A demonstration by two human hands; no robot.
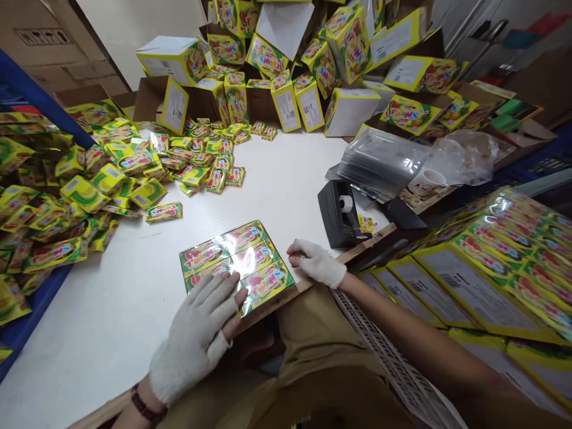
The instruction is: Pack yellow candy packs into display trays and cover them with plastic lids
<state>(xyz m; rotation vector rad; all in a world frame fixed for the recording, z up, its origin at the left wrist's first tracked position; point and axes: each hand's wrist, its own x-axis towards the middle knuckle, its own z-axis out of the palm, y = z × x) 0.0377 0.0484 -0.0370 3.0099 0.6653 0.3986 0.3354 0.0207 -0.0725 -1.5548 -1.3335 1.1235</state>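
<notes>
A clear-wrapped bundle of yellow-green snack packets [241, 256] lies on the white table [111, 310] near its front edge. My left hand [201, 333], in a white knit glove with cut fingertips, lies flat on the bundle's near edge, fingers stretched out. At the bundle's right side, my gloved right hand [315, 262] rests on the table edge with fingers curled together, touching or almost touching the wrap; what it pinches, if anything, is hidden.
A black tape dispenser [342, 211] stands right of the bundle, by a stack of clear plastic sleeves [384, 161]. Loose packets [134, 167] are heaped at left and back. Yellow cartons [286, 77] pile up behind. Wrapped bundles [513, 250] are stacked at right.
</notes>
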